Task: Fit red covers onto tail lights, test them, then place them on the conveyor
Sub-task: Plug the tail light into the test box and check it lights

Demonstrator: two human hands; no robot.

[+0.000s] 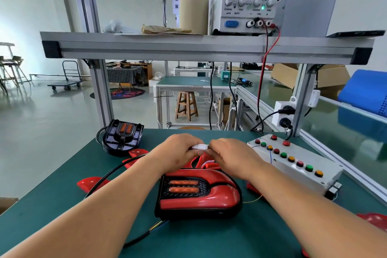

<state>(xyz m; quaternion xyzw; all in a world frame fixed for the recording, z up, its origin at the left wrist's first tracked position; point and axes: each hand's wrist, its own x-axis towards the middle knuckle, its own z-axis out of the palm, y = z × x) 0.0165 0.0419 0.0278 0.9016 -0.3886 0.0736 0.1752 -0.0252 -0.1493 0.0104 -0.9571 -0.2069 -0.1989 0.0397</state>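
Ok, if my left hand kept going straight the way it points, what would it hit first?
Probably the right hand: the left hand points across at it, and both pinch the white connector between them, almost touching.

Glossy red-covered black tail light (199, 192) lies flat and face up in the middle of the table, towards the front edge, with 2 orange bars glinting in its dark grille. Beyond it, a small white plug connector (200, 146) is up off the table, pinched between left hand (176, 153) and right hand (232, 157). An uncovered black tail light (122, 137) sits at the far-left corner, 2 orange bars showing. Loose red plastic covers lie about: 1 near the left edge (90, 183), 1 at the right edge (372, 219).
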